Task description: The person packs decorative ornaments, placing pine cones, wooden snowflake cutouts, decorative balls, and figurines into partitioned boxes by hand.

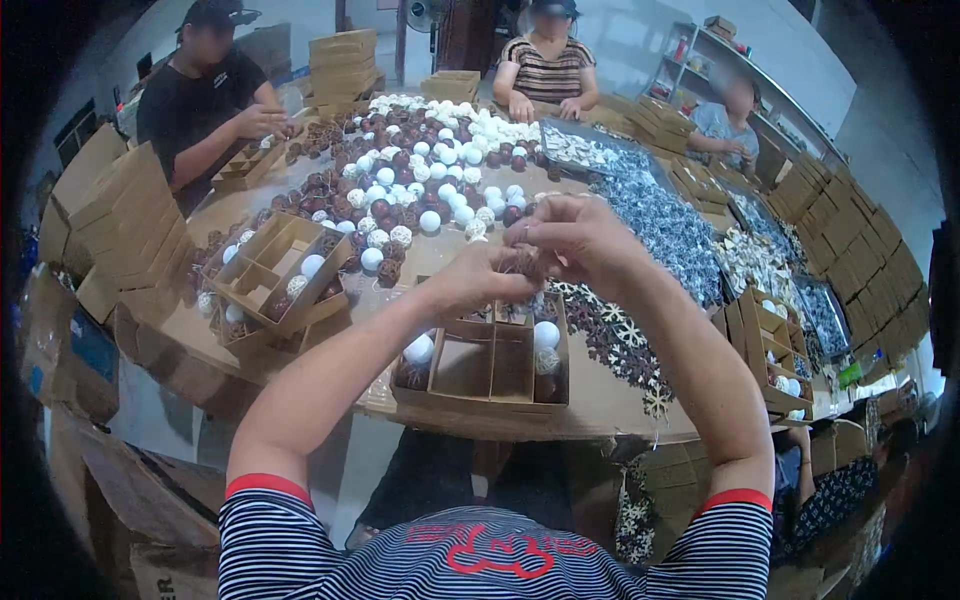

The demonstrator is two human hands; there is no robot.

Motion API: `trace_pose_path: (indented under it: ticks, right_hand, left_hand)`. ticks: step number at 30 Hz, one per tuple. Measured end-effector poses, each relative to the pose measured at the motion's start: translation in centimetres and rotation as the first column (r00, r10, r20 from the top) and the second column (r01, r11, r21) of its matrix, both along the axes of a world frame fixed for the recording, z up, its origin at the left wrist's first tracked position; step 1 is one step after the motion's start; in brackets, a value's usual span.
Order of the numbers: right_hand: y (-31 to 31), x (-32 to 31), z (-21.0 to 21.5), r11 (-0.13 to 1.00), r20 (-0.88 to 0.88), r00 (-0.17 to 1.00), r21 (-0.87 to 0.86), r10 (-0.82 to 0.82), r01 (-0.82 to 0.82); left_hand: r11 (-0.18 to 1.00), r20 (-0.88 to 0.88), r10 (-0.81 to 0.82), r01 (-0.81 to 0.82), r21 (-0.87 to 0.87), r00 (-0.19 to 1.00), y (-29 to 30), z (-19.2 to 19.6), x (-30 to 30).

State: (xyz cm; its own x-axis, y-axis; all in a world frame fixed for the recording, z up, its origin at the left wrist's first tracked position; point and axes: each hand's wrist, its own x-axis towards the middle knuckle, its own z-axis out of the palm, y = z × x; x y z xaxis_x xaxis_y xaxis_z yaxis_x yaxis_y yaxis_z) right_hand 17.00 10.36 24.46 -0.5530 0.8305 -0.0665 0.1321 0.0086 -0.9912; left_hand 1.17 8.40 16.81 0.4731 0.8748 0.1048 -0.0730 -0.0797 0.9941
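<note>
My left hand (pixel 478 280) and my right hand (pixel 575 238) meet above the table, and together they pinch a small brown ball ornament (pixel 524 262) between the fingertips. Just below them stands an open cardboard box with dividers (pixel 487 368). It holds a white ball (pixel 546 334), another white ball (pixel 419 349) and a glittery ball (pixel 546 361). Some of its compartments hold nothing.
A heap of white and brown balls (pixel 420 170) covers the table's middle. Blue-silver ornaments (pixel 655 215) and snowflake shapes (pixel 610 340) lie to the right. A second divided box (pixel 275 270) sits at the left. Three other people work at the far side. Stacked cartons (pixel 125 225) line both sides.
</note>
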Motion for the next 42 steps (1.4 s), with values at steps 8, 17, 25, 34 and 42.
trace_pose_path:
  ticks: [8,17,25,34,42]
  right_hand:
    - [-0.6,0.6,-1.6,0.972,-0.120,0.978,-0.147,0.168,-0.185]
    - [-2.6,0.8,-0.8,0.530,0.443,0.871,0.696,0.214,-0.484]
    - [-4.6,1.0,0.2,0.081,0.721,0.668,0.689,-0.183,-0.720]
    - [-3.9,1.0,-0.6,-0.049,0.595,0.744,0.770,-0.304,-0.636]
    - [1.2,0.6,-2.2,0.967,0.017,0.989,-0.209,-0.147,0.147]
  left_hand:
    - [0.943,0.061,-0.274,0.280,-0.178,0.960,-0.6,0.9,-0.5]
    - [0.892,0.125,-0.344,0.365,-0.265,0.931,-0.4,0.5,-0.7]
    - [0.905,-0.100,-0.372,0.337,-0.259,0.923,0.1,0.6,-0.9]
    - [0.973,-0.526,-0.220,0.220,-0.064,0.822,-0.2,3.8,-0.8]
    - [0.123,-0.183,0.941,0.218,0.968,0.283,-0.4,2.8,2.2]
